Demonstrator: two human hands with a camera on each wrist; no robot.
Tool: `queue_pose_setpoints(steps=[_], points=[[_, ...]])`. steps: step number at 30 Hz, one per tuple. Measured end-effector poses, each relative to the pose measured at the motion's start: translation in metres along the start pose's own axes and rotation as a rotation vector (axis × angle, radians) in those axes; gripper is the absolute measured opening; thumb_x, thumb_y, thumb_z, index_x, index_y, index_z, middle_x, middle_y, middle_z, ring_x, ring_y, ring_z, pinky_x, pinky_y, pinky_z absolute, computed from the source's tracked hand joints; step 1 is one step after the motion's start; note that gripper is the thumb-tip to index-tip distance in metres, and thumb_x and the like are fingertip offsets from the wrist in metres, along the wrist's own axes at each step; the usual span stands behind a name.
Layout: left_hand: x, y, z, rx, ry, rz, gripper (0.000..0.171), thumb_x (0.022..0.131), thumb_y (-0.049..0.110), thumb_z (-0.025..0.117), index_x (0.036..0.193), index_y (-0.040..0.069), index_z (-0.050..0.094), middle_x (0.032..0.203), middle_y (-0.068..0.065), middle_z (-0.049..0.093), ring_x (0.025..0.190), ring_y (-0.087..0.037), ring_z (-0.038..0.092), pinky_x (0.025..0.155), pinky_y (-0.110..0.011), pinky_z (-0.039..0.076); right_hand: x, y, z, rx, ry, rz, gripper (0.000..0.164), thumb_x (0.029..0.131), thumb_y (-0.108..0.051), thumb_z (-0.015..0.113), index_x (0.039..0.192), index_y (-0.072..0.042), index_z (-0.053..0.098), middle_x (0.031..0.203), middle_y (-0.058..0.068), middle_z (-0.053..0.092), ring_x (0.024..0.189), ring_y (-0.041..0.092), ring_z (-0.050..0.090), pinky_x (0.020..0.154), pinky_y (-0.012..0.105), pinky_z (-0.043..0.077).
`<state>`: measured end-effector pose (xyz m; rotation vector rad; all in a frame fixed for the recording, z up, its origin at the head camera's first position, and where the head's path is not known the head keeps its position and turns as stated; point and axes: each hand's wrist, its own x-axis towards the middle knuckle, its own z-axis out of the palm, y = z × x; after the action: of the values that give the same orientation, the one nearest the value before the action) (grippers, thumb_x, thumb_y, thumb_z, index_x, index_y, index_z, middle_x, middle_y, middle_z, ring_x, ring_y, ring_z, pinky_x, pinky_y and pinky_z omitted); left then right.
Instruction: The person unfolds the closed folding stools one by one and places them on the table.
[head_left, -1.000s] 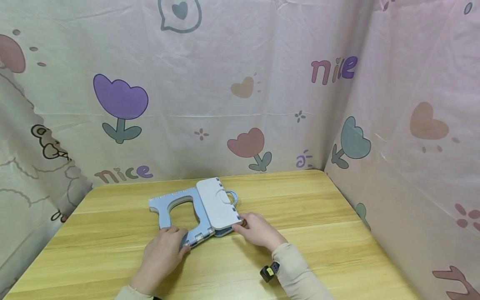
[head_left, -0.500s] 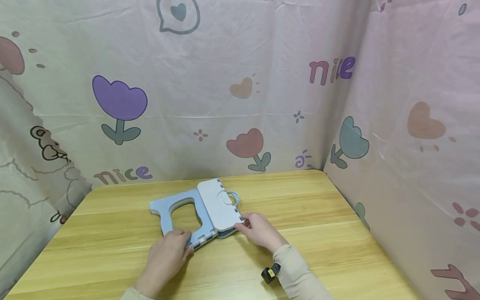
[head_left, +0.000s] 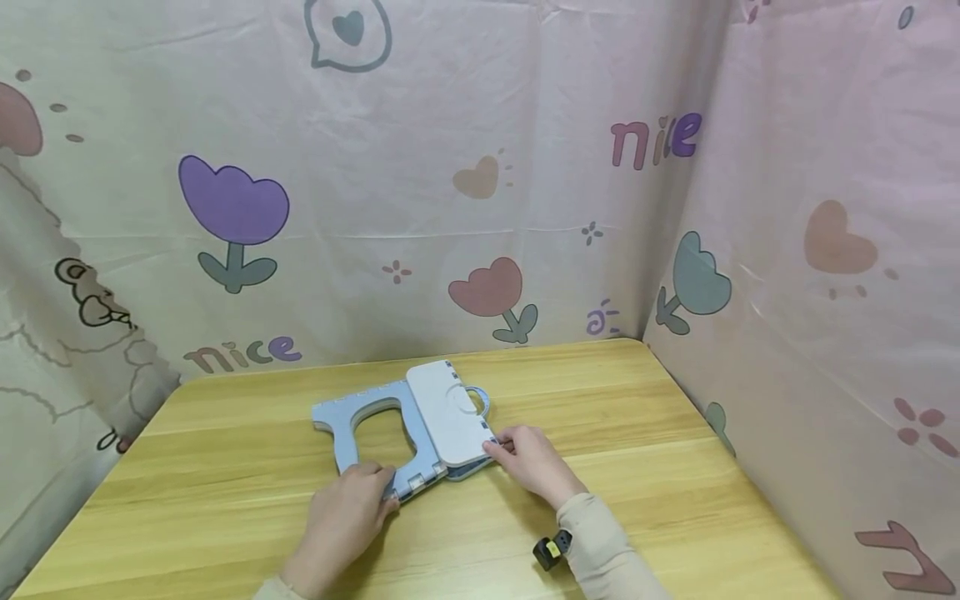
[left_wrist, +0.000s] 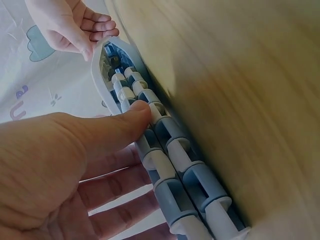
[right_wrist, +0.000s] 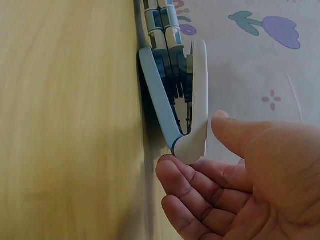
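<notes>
A folding stool (head_left: 446,421), folded flat, lies on the wooden table. Its white top panel is on the right, with a light blue handle (head_left: 484,400) at the far edge. On the left its blue leg frame (head_left: 343,433) has a large cut-out. My left hand (head_left: 351,504) grips the near corner of the frame, thumb along the row of hinges (left_wrist: 172,170) and fingers over the upper face. At the panel's near right corner my right hand (head_left: 536,465) pinches the edge, thumb by the white panel (right_wrist: 200,95). Between white and blue halves a narrow V-shaped gap shows.
The wooden table (head_left: 622,400) extends around the stool on all sides. A patterned curtain (head_left: 360,158) hangs behind it and along both sides. A small black device (head_left: 550,550) sits at the right wrist.
The stool has slid a little to the right across the table, with both hands moving along with it. The camera has shifted slightly. Both hands keep their places on the stool.
</notes>
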<state>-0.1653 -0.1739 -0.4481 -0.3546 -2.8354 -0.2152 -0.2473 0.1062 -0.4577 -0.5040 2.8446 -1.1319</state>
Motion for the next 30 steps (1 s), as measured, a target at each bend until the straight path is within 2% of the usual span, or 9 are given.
queue_pose_setpoints(steps=[4,9,15,21,27,30], points=[[0.002,0.005,0.002,0.005,0.006,0.020,0.041,0.079,0.027,0.094,0.114,0.011,0.079,0.106,-0.006,0.079,0.089,-0.026,0.076,0.063,-0.046,0.067,-0.003,0.006,-0.003,0.005,0.016,0.029,0.030,0.103,-0.032,0.073,0.111,-0.005,0.080,0.099,0.006,0.080,0.089,0.014,0.072,0.086,0.040,0.065],[0.004,0.011,0.004,0.015,0.020,0.043,0.042,0.079,0.027,0.095,0.114,0.011,0.080,0.106,-0.005,0.079,0.089,-0.026,0.076,0.065,-0.045,0.067,-0.007,0.011,-0.008,0.039,0.030,0.065,0.031,0.101,-0.033,0.076,0.111,-0.004,0.080,0.096,0.005,0.079,0.086,0.012,0.070,0.081,0.034,0.064],[0.006,0.018,0.006,0.014,0.033,0.066,0.041,0.079,0.028,0.095,0.113,0.011,0.080,0.105,-0.005,0.079,0.088,-0.025,0.076,0.063,-0.043,0.067,-0.011,0.016,-0.014,0.041,0.045,0.067,0.030,0.100,-0.033,0.077,0.108,-0.004,0.081,0.095,0.004,0.079,0.083,0.010,0.068,0.076,0.031,0.062],[0.005,0.022,0.007,0.025,0.034,0.052,0.042,0.078,0.028,0.096,0.113,0.011,0.080,0.105,-0.005,0.079,0.088,-0.025,0.075,0.063,-0.043,0.066,-0.013,0.018,-0.016,0.085,0.024,0.088,0.032,0.101,-0.034,0.076,0.109,-0.004,0.081,0.089,0.002,0.079,0.076,0.009,0.066,0.068,0.026,0.058],[0.006,0.030,0.010,0.026,0.057,0.081,0.041,0.078,0.030,0.095,0.112,0.012,0.079,0.106,-0.004,0.079,0.088,-0.024,0.076,0.061,-0.041,0.066,-0.017,0.024,-0.021,0.099,0.028,0.131,0.032,0.101,-0.035,0.076,0.112,-0.006,0.080,0.089,0.000,0.078,0.079,0.009,0.068,0.074,0.028,0.059],[0.006,0.034,0.012,0.018,0.064,0.087,0.040,0.078,0.030,0.096,0.110,0.013,0.079,0.105,-0.003,0.079,0.088,-0.024,0.076,0.059,-0.041,0.065,-0.021,0.029,-0.025,0.122,0.032,0.133,0.031,0.101,-0.035,0.076,0.111,-0.005,0.080,0.086,0.001,0.078,0.077,0.011,0.068,0.071,0.028,0.057]])
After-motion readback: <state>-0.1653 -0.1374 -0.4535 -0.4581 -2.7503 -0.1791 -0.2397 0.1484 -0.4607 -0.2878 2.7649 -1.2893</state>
